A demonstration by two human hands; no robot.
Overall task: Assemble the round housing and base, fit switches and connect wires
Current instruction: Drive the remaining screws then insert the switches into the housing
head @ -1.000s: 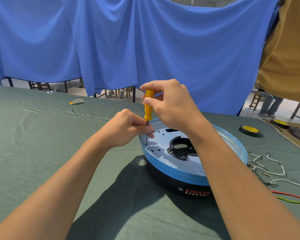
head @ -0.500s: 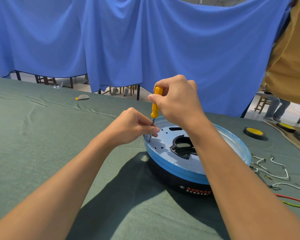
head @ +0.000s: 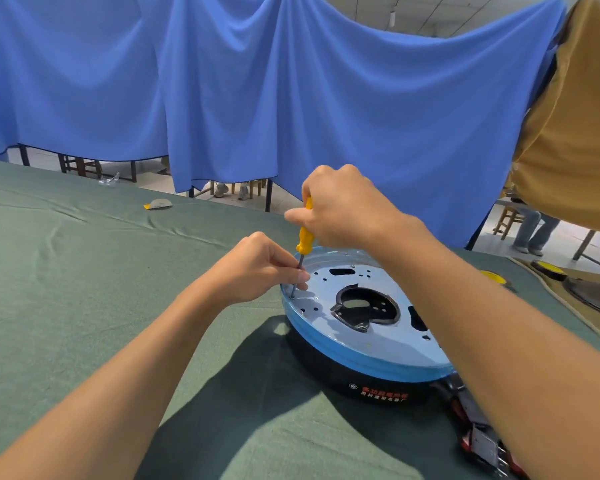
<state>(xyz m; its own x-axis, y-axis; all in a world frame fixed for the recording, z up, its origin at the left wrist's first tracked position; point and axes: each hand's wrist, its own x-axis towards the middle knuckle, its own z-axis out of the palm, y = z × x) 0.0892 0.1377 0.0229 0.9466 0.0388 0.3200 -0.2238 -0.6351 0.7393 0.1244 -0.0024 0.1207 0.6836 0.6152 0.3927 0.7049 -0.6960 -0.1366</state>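
On a table draped in green cloth (head: 84, 289), a person's left hand (head: 257, 268) pinches the thin metal shaft of a yellow-handled screwdriver (head: 305, 239) between thumb and curled fingers, just above the tip. The tip stands at a hole close to the left edge of the round housing (head: 388, 348), whose pale perforated plate sits in a blue rim on top of the black base (head: 326, 372), right of the table's centre. The right hand (head: 343, 206) is wrapped closed around the handle from above. Whether a screw sits under the tip cannot be made out. The risks look plain. The shaft leans slightly, so a turn with too little downward pressure could let the tip skip out, scratching the plate or jabbing the steadying fingers. A screw driven crooked could cross-thread. Pressure so near the rim could tip or slide the housing on the cloth. At right, a roll of yellow tape (head: 492, 277) lies half hidden behind the forearm.
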